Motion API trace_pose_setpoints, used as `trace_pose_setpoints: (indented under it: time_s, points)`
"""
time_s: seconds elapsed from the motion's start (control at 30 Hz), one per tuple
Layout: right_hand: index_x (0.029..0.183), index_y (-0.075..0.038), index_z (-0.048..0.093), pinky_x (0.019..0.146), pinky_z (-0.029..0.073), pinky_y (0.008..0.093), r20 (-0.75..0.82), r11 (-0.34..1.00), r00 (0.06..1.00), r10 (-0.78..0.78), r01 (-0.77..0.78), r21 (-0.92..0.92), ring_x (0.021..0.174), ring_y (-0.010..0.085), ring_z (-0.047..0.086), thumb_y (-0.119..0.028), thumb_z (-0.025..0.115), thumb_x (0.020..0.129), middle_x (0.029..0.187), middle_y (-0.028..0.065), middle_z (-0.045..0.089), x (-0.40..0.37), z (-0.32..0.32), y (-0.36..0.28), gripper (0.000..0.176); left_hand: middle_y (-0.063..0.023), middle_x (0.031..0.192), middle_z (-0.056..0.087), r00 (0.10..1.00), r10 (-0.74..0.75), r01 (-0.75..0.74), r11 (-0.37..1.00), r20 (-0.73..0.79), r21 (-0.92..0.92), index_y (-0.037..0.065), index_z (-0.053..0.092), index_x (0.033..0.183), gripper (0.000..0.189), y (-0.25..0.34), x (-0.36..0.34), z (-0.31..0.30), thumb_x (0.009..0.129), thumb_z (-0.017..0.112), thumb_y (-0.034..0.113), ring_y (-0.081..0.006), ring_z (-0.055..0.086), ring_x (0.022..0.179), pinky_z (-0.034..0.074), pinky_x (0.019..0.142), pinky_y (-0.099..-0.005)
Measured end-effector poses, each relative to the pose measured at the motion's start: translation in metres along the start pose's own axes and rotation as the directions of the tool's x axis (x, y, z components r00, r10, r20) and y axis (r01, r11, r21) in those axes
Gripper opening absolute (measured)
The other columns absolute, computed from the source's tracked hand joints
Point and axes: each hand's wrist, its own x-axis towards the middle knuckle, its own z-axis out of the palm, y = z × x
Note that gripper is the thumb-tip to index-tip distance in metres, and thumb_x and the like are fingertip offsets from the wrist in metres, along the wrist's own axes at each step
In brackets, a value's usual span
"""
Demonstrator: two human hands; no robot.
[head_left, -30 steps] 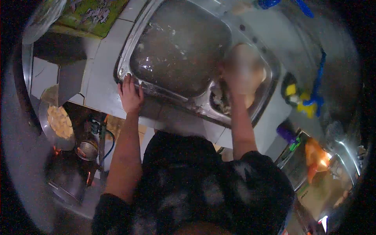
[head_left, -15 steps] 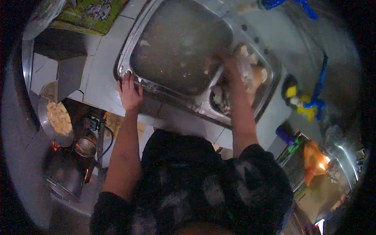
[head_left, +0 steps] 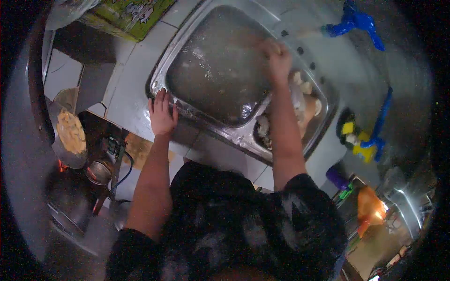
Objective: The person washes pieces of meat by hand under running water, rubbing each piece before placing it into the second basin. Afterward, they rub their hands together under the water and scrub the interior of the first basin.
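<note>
My left hand lies flat with fingers stretched on the near left rim of the metal sink. Over the right side of the large basin, near the divider, is my right hand. Its fingers look curled, partly blurred, and whatever they hold is hidden. Cloudy water with a few bright glints fills the basin. Beside my right forearm, the smaller basin holds a pile of pale and brownish items that I cannot identify; the forearm covers part of it.
A blue tap stands at the back right. Yellow and blue items lie right of the sink, near a purple item. A green box sits at upper left. Below left, a pan of pale pieces stands near a stove.
My right hand has moved up and away from me along the basin's right side. My left hand stays on the rim. The whole view has shifted slightly.
</note>
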Motion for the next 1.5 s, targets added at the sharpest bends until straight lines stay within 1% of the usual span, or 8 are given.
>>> trace_pose_setpoints:
  time_s: [0.43, 0.6, 0.7, 0.77, 0.87, 1.0, 1.17, 1.5]
  points:
    - [0.085, 0.001, 0.061, 0.074, 0.042, 0.0322, -0.019, 0.991, 0.999, 0.042, -0.04, 0.128, 0.081, 0.0207, 0.057, -0.036, 0.064, 0.071, 0.086, 0.0134, 0.062, -0.01, -0.049, 0.029, 0.039, -0.0076, 0.129, 0.036, 1.0, -0.002, 0.001, 1.0, 0.012, 0.005, 0.006, 0.039, 0.121, 0.046, 0.002, 0.001, -0.004, 0.08, 0.047, 0.025, -0.0212, 0.032, 0.12, 0.017, 0.102, -0.0432]
    - [0.102, -0.01, 0.056, 0.068, 0.045, 0.0375, 0.232, 0.873, 0.962, 0.146, -0.014, -0.488, 0.08, 0.0284, 0.06, -0.039, 0.063, 0.071, 0.089, 0.0144, 0.061, -0.023, -0.119, 0.093, 0.042, -0.0079, 0.129, 0.036, 1.0, 0.018, -0.018, 1.0, 0.0, 0.008, 0.006, 0.039, 0.12, 0.045, 0.003, 0.001, -0.006, 0.08, 0.047, 0.025, -0.0219, 0.032, 0.12, 0.017, 0.101, -0.0438]
    - [0.101, -0.012, 0.059, 0.056, 0.046, 0.031, 0.399, 0.509, 0.9, 0.175, 0.264, -0.819, 0.064, 0.0219, 0.059, -0.039, 0.063, 0.07, 0.073, 0.0078, 0.063, -0.038, -0.141, 0.112, 0.041, -0.0083, 0.129, 0.035, 1.0, 0.007, -0.007, 1.0, 0.018, -0.006, 0.005, 0.039, 0.119, 0.044, 0.003, 0.002, -0.006, 0.08, 0.047, 0.024, -0.0223, 0.031, 0.12, 0.017, 0.101, -0.0441]
    - [0.107, -0.016, 0.053, 0.058, 0.047, 0.0354, 0.388, -0.074, 0.855, 0.344, 0.437, -0.897, 0.066, 0.0278, 0.059, -0.04, 0.062, 0.069, 0.076, 0.0095, 0.061, -0.053, -0.118, 0.052, 0.046, -0.0084, 0.129, 0.035, 1.0, 0.007, -0.007, 1.0, 0.024, -0.006, 0.005, 0.04, 0.118, 0.043, 0.003, 0.002, -0.005, 0.08, 0.047, 0.024, -0.0224, 0.031, 0.12, 0.017, 0.101, -0.0441]
    - [0.109, -0.015, 0.049, 0.061, 0.047, 0.037, 0.434, 0.197, 0.872, -0.226, 0.477, -0.856, 0.079, 0.0283, 0.058, -0.037, 0.06, 0.071, 0.086, 0.0112, 0.059, -0.048, -0.097, 0.1, 0.045, -0.0086, 0.129, 0.035, 1.0, 0.002, -0.002, 1.0, 0.027, 0.007, 0.005, 0.041, 0.117, 0.042, 0.002, 0.003, -0.004, 0.08, 0.047, 0.024, -0.0226, 0.031, 0.12, 0.017, 0.101, -0.0442]
    - [0.118, -0.009, 0.044, 0.08, 0.044, 0.04, 0.361, 0.743, 0.897, -0.255, 0.421, -0.52, 0.106, 0.0296, 0.044, -0.033, 0.056, 0.075, 0.113, 0.0153, 0.047, -0.008, 0.001, 0.179, 0.05, -0.0086, 0.128, 0.036, 1.0, 0.018, -0.018, 1.0, 0.004, 0.014, 0.005, 0.042, 0.116, 0.041, 0.0, 0.002, 0.0, 0.079, 0.047, 0.024, -0.0223, 0.032, 0.12, 0.018, 0.101, -0.0441]
    - [0.127, -0.006, 0.033, 0.096, 0.031, 0.0442, 0.641, -0.104, 0.706, -0.302, 0.643, -0.758, 0.117, 0.0309, 0.035, -0.036, 0.045, 0.081, 0.131, 0.015, 0.033, 0.029, 0.068, 0.235, 0.056, -0.0082, 0.128, 0.037, 1.0, 0.012, -0.012, 0.999, 0.002, 0.029, 0.005, 0.042, 0.116, 0.042, -0.005, 0.001, 0.006, 0.079, 0.047, 0.023, -0.0219, 0.033, 0.12, 0.018, 0.101, -0.044]
    - [0.126, -0.006, 0.035, 0.098, 0.025, 0.0461, 0.517, 0.629, 0.833, 0.197, 0.297, -0.718, 0.119, 0.0337, 0.032, -0.034, 0.041, 0.082, 0.13, 0.021, 0.031, -0.036, 0.186, 0.291, 0.053, -0.0081, 0.129, 0.035, 0.999, -0.029, 0.029, 1.0, 0.036, -0.004, 0.005, 0.04, 0.118, 0.045, -0.002, 0.002, 0.001, 0.078, 0.048, 0.024, -0.0222, 0.033, 0.12, 0.017, 0.102, -0.0431]
